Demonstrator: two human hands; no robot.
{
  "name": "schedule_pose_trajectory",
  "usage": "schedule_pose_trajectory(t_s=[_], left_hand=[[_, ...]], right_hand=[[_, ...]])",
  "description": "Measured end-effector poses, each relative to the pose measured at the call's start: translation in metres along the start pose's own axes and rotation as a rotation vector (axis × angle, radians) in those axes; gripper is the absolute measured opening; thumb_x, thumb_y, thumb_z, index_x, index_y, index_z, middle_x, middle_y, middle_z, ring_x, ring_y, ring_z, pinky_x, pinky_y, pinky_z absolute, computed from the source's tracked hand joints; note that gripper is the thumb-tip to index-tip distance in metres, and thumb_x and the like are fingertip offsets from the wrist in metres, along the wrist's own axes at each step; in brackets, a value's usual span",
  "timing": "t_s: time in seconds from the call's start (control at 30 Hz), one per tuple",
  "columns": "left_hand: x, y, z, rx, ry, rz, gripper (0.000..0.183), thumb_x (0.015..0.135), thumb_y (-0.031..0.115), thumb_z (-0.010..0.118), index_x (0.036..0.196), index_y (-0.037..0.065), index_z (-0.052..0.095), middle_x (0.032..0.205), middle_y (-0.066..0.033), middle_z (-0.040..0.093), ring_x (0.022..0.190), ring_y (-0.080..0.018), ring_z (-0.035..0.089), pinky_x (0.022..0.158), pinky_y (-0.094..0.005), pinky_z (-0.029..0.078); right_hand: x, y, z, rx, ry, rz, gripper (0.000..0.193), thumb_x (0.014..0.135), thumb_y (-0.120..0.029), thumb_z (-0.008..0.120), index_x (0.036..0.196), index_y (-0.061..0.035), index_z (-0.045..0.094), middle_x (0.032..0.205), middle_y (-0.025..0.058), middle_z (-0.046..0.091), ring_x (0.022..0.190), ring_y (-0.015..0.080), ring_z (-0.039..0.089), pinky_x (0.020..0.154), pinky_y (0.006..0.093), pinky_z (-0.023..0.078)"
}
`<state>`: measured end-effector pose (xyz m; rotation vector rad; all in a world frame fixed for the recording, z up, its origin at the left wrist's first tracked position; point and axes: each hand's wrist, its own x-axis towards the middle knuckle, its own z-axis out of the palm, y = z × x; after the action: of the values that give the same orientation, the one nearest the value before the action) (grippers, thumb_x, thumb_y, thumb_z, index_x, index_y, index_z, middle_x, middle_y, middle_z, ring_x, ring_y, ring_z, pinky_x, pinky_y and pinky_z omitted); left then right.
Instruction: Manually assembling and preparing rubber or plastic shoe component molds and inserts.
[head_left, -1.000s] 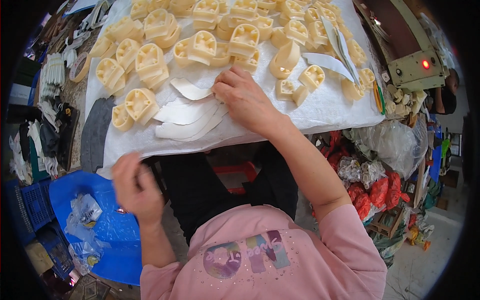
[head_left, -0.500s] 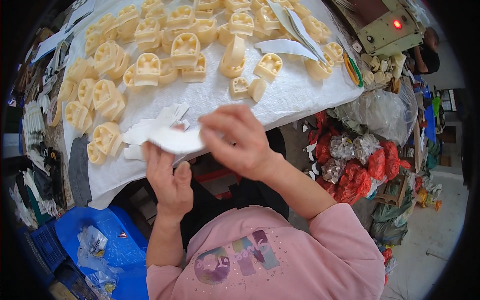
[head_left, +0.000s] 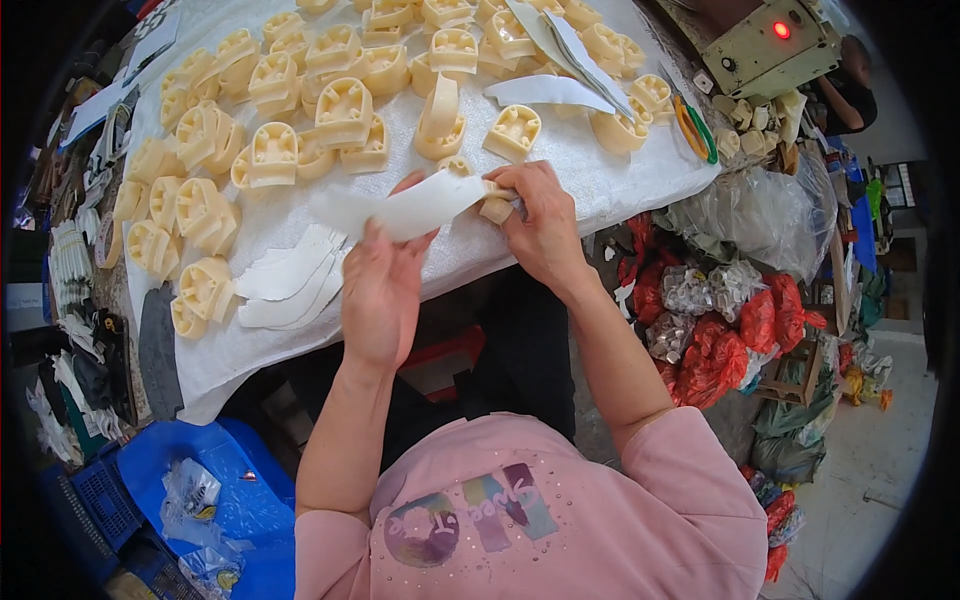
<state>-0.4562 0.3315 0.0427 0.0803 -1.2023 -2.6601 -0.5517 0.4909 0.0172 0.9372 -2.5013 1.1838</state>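
My left hand [head_left: 385, 290] grips a curved white piece of sheet material [head_left: 425, 207] between thumb and fingers, above the table's front edge. To its right, the fingers of my right hand [head_left: 540, 220] are closed on a small cream shoe heel [head_left: 496, 209], which they partly cover. The right end of the white piece is close to those fingers; whether they touch it, I cannot tell. Another small cream heel [head_left: 455, 164] shows partly behind the white piece. A loose stack of similar white pieces [head_left: 290, 280] lies on the table, left of my left hand.
Many cream moulded heels [head_left: 345, 110] stand across the white-covered table [head_left: 620, 190]. Long pale strips [head_left: 550, 92] and green-and-orange-handled scissors [head_left: 697, 130] lie at the right. A blue bin [head_left: 240, 480] is at lower left; red plastic bags [head_left: 710, 350] sit right of the table. A person [head_left: 850, 90] is at far right.
My left hand has lifted the white piece and carried it right, away from the stack. My right hand has left the piece and moved right, closing on a small cream heel. The view has shifted slightly.
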Motion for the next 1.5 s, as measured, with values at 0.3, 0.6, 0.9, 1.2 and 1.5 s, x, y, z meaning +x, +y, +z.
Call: schedule_pose_trajectory(t_s=[0.3,0.6,0.9,1.2,1.5], left_hand=[[0.012,-0.005,0.005,-0.012,0.021,-0.078,0.043,0.099,0.024,0.033,0.132,-0.003,0.034,0.138,-0.0163,0.038,0.125,-0.0250,0.042,0.107,-0.0384,0.033],[-0.038,0.008,0.003,0.079,0.208,0.016,0.037,0.097,0.022,0.042,0.124,-0.004,0.046,0.124,-0.0134,0.051,0.112,-0.0203,0.051,0.095,-0.0376,0.041],[-0.071,0.028,0.009,-0.030,0.111,0.005,0.040,0.099,0.016,0.033,0.126,-0.012,0.041,0.131,-0.0218,0.045,0.117,-0.0246,0.050,0.096,-0.0351,0.044],[-0.077,0.029,0.011,0.112,0.087,0.060,0.042,0.099,0.016,0.032,0.126,-0.015,0.038,0.134,-0.0242,0.042,0.120,-0.0252,0.047,0.099,-0.0358,0.040],[-0.070,0.037,-0.007,0.617,0.002,0.268,0.045,0.098,0.022,0.036,0.123,-0.015,0.041,0.122,-0.0258,0.050,0.115,-0.0292,0.050,0.099,-0.0385,0.039]], right_hand=[[-0.002,-0.030,-0.030,0.826,0.047,0.712,0.034,0.085,-0.001,0.055,0.119,-0.0013,0.053,0.093,0.0048,0.059,0.080,0.0122,0.057,0.072,0.0260,0.046],[-0.028,-0.087,-0.016,0.751,0.044,-0.029,0.032,0.081,0.001,0.062,0.112,-0.0028,0.055,0.108,0.0136,0.053,0.094,0.0217,0.056,0.078,0.0289,0.048],[-0.026,-0.102,0.019,0.525,0.206,-0.403,0.045,0.065,0.009,0.063,0.107,-0.0053,0.059,0.102,0.0119,0.058,0.089,0.0281,0.056,0.074,0.0358,0.049],[-0.025,-0.102,0.024,0.389,0.237,-0.427,0.036,0.075,0.003,0.059,0.109,-0.0067,0.055,0.101,0.0114,0.059,0.085,0.0273,0.055,0.072,0.0353,0.047],[-0.021,-0.093,0.022,0.316,0.244,-0.451,0.043,0.061,0.000,0.066,0.103,-0.0090,0.060,0.096,0.0068,0.062,0.079,0.0241,0.049,0.073,0.0364,0.038]])
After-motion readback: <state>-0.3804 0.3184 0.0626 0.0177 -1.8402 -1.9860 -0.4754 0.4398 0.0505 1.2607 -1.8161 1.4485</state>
